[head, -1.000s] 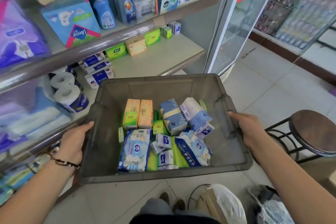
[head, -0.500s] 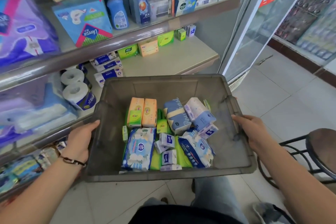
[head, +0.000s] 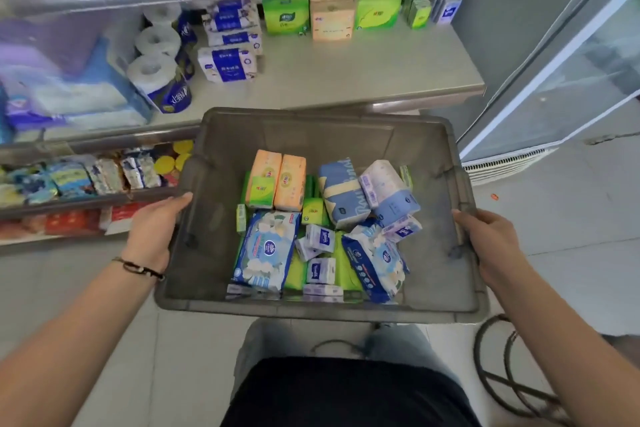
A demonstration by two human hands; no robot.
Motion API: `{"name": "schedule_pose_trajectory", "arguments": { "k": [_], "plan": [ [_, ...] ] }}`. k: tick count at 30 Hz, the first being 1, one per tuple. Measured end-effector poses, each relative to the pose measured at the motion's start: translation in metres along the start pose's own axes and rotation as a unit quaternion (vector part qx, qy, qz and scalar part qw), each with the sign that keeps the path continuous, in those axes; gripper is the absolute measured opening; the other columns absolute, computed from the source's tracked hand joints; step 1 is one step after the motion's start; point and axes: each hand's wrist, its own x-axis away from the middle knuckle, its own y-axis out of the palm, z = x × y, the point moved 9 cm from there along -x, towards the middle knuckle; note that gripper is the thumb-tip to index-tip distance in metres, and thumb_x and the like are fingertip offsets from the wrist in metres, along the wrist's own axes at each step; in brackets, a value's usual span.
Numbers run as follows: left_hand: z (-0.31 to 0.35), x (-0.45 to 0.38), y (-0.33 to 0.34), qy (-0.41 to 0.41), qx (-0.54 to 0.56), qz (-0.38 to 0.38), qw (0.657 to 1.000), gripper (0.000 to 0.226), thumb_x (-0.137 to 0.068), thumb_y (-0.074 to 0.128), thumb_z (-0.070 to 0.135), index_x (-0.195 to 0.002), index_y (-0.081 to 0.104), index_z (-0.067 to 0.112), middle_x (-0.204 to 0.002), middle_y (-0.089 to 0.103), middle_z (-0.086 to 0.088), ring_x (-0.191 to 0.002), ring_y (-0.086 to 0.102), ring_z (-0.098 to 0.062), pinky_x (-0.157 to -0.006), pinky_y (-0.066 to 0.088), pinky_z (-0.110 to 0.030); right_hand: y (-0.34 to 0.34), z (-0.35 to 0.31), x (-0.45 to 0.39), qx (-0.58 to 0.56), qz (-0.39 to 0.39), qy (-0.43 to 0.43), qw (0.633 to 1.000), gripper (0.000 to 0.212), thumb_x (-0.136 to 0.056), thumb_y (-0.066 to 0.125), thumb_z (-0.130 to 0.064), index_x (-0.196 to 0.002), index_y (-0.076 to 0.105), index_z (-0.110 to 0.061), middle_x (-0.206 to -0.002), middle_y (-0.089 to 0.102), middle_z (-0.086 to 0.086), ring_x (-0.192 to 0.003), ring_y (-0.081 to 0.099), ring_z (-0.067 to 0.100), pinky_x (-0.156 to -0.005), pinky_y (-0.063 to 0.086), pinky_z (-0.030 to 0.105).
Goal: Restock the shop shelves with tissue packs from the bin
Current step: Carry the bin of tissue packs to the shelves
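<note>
I carry a translucent grey bin (head: 207,253) in front of me, level with the shelves. My left hand (head: 154,229) grips its left rim and my right hand (head: 485,243) grips its right rim. Inside lie several tissue packs: two orange packs (head: 277,184), a blue-and-cream pack (head: 341,194), a pale blue pack (head: 391,191), a blue-white wipes pack (head: 265,250), another wipes pack (head: 375,260) and small white pocket packs (head: 320,269). The middle shelf (head: 346,73) just beyond the bin holds green and orange tissue packs (head: 330,12) at its back.
Toilet rolls (head: 159,80) and blue-white tissue packs (head: 228,62) stand on the shelf's left. A lower shelf (head: 86,177) holds small packets. A glass fridge door (head: 561,55) stands at the right. A stool's metal frame (head: 502,367) is at lower right on the tiled floor.
The view has turned toward the shelves and tilted down. The bin, held in both hands as before, now sits squarely in front of the middle shelf; the stool has slid to the lower right.
</note>
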Motion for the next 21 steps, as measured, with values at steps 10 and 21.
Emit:
{"name": "schedule_pose_trajectory", "arguments": {
  "k": [10,21],
  "plan": [
    [-0.117,0.012,0.008,-0.101,0.009,-0.028,0.995,0.057,-0.077,0.076,0.053,-0.119,0.072,0.016,-0.119,0.071,-0.011,-0.111,0.068,-0.03,-0.097,0.052,-0.05,0.004,0.068,-0.052,0.063,-0.044,0.007,0.997,0.012,-0.088,0.072,-0.024,-0.09,0.072,-0.012,-0.084,0.072,0.008,-0.067,0.067,0.021,-0.057,0.059,0.031],
    [-0.232,-0.063,-0.003,-0.07,-0.038,0.104,0.991,0.045,-0.07,0.081,0.054,-0.087,0.074,0.012,-0.099,0.073,-0.011,-0.093,0.071,-0.028,-0.088,0.057,-0.043,0.065,0.201,-0.134,0.081,-0.049,0.02,0.995,0.015,-0.091,0.07,-0.02,-0.096,0.069,-0.007,-0.076,0.067,0.002,-0.06,0.065,0.008,-0.053,0.055,0.019]
  ]
}}
